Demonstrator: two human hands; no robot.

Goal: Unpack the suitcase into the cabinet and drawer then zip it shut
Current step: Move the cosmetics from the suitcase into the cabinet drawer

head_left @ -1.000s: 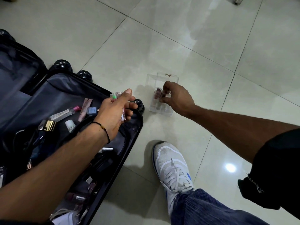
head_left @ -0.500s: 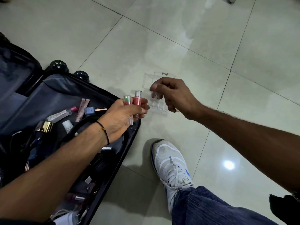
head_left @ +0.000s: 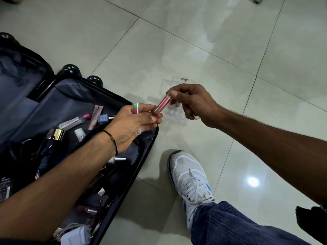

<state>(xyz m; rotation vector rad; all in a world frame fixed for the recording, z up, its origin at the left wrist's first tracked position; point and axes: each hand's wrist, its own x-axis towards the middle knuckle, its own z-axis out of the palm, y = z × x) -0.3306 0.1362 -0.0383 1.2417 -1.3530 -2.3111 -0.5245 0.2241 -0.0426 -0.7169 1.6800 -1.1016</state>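
Note:
The black suitcase [head_left: 123, 188] lies open on the floor at the left, with several small cosmetics loose in it. My left hand [head_left: 131, 128] hovers over its right rim and grips a pink tube with a green band [head_left: 136, 108]. A second pink tube [head_left: 161, 106] spans the gap between both hands: my left fingertips touch its lower end, and my right hand [head_left: 192, 103] pinches its upper end. Under my right hand a clear acrylic organizer [head_left: 174, 114] stands on the tiles, partly hidden.
Suitcase wheels [head_left: 70, 69] stick out at the case's far edge. My white sneaker [head_left: 189, 177] and blue trouser leg [head_left: 230, 225] are at the bottom centre. Glossy tiled floor [head_left: 194, 41] stretches beyond and to the right. No cabinet or drawer is in view.
My right hand left the organizer and came toward my left hand, then took hold of the upper end of one of the two pink tubes that my left hand lifted from the suitcase.

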